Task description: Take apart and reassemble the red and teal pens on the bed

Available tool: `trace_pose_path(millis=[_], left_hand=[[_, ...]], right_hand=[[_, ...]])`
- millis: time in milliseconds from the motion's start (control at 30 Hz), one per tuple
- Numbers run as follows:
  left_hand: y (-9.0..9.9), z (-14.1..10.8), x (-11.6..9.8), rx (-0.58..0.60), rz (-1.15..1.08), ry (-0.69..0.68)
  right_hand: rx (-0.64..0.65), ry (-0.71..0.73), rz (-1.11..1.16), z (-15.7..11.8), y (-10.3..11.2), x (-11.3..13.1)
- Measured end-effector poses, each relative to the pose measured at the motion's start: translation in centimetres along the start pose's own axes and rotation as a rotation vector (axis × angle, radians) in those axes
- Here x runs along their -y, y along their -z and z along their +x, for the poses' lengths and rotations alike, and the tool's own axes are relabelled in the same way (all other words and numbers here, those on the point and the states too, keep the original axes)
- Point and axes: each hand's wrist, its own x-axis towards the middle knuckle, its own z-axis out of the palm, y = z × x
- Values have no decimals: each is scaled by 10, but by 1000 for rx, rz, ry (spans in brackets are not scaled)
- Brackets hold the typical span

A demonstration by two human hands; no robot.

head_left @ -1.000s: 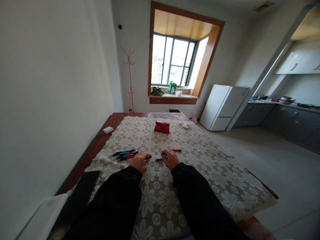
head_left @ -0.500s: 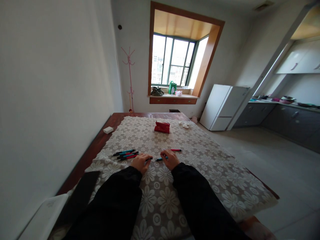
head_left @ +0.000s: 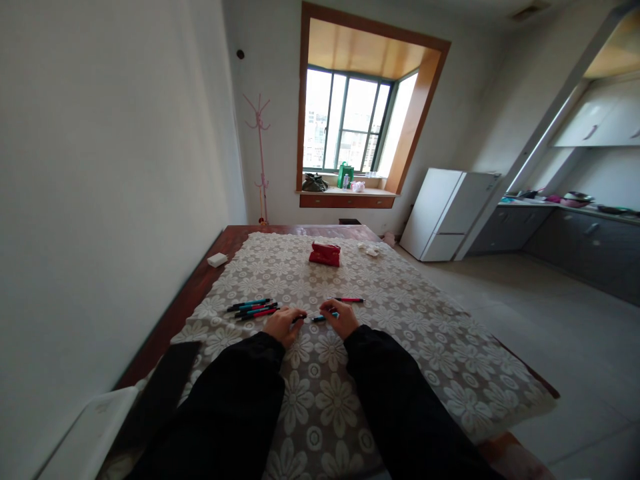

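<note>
My left hand (head_left: 283, 325) is closed, its thumb and fingers pinching a short black pen part (head_left: 300, 318) that points to the right. My right hand (head_left: 343, 320) faces it with curled fingers, fingertips close together; whatever lies between them is too small to make out. Under those fingertips is a blue pen (head_left: 319, 319) with a black end, partly covered by the hand. Just beyond the right hand lies a red pen (head_left: 353, 300). Several blue and red pens with black ends (head_left: 253, 308) are grouped to the left of my left hand.
A red pouch (head_left: 325, 254) stands farther back on the flowered tablecloth (head_left: 337, 400). White crumpled tissue (head_left: 370, 250) lies to its right, a small white box (head_left: 217, 260) near the left table edge. A dark flat panel (head_left: 165, 380) and a white object (head_left: 90, 433) are at lower left.
Both hands stay almost in place; the fingers shift only slightly. The pens and pouch have not moved.
</note>
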Motion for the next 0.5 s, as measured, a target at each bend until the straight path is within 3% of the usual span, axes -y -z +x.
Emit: trace_pose_path(millis=[267, 500], left_hand=[[2, 1, -2, 20, 6, 10], [4, 0, -4, 9, 16, 17]], right_hand=[[38, -68, 103, 0, 0, 1], [50, -30, 91, -2, 0, 7]])
